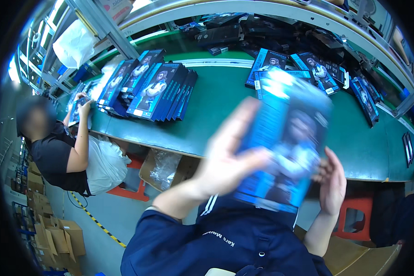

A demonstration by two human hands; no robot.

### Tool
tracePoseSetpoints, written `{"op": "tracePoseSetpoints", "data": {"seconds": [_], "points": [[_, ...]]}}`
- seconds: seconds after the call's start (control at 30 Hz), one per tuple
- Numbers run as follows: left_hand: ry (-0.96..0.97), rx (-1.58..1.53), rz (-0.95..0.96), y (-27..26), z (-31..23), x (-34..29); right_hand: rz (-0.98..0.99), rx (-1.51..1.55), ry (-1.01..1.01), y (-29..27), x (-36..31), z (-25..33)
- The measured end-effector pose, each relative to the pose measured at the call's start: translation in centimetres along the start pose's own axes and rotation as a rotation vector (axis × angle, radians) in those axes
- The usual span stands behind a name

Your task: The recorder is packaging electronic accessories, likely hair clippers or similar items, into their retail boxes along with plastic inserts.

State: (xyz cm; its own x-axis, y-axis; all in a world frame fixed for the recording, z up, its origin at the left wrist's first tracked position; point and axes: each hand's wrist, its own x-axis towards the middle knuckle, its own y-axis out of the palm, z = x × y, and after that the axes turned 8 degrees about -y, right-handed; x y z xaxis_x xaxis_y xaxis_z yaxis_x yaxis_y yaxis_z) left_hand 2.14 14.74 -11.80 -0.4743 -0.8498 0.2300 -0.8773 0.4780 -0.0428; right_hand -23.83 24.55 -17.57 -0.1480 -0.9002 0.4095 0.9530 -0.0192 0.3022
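Observation:
A blue and black flat retail box [290,152], printed with a picture of a figure, is held tilted in front of my body and smeared by motion. My left hand [232,156] grips its left side, with the thumb across the front and the fingers along the edge. At the box's lower right edge is my right hand [331,181], its curled fingers against the side and partly hidden. Beyond it on the green table lie similar boxes [315,71]. Further left stands a row of more such boxes [156,92], leaning together.
A co-worker [55,142] sits at the left, handling a box. Many dark boxes [262,30] are heaped behind a metal frame bar [244,10]. An open carton [165,170] with clear plastic stands below the table [216,92]. Red stools [356,216] are on both sides.

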Motion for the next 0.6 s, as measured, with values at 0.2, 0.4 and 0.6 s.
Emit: {"op": "tracePoseSetpoints", "data": {"seconds": [0.2,0.4,0.6], "points": [[-0.16,-0.026,-0.53,-14.7,-7.8,1.5,-0.348,-0.651,-0.083,0.2,2.4,-4.2],[0.068,1.969,-0.777,-22.2,-2.4,2.2,-0.298,-0.811,-0.186,0.6,2.4,-4.3],[-0.219,1.498,-0.358,-16.5,-4.6,2.6,-0.31,-0.8,-0.179,0.5,2.2,-4.2]]}}
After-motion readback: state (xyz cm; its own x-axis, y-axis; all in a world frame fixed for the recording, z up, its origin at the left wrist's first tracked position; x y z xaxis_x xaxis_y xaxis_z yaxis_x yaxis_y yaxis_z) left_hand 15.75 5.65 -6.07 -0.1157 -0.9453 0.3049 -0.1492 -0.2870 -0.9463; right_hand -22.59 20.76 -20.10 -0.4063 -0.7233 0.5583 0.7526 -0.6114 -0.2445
